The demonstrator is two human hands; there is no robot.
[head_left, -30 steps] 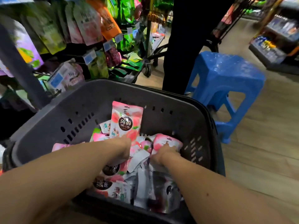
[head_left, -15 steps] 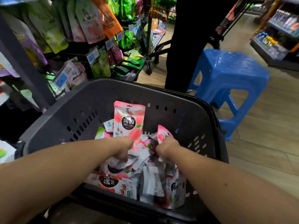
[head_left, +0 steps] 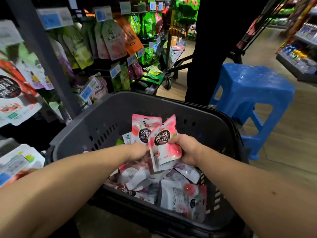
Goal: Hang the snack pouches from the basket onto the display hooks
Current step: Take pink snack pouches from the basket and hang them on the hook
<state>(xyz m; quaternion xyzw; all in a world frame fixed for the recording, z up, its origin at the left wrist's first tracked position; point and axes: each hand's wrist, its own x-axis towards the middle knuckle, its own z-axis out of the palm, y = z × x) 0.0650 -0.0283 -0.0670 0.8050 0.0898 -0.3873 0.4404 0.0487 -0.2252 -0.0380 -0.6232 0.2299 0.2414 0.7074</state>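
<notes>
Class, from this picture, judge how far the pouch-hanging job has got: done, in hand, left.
Done: hung pouches show at left, none traceably from the basket. In hand: the right hand grips the front pouch, the left hand the rear pouch, both above the pile. Left: hanging these two, then the pile lying in the basket.

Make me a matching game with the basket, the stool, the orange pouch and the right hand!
Things:
1 basket
2 stool
3 orange pouch
4 right hand

Matches:
a blue
b grips a pink pouch
c dark grey
d hanging up

Pairs: 1-c, 2-a, 3-d, 4-b
</notes>
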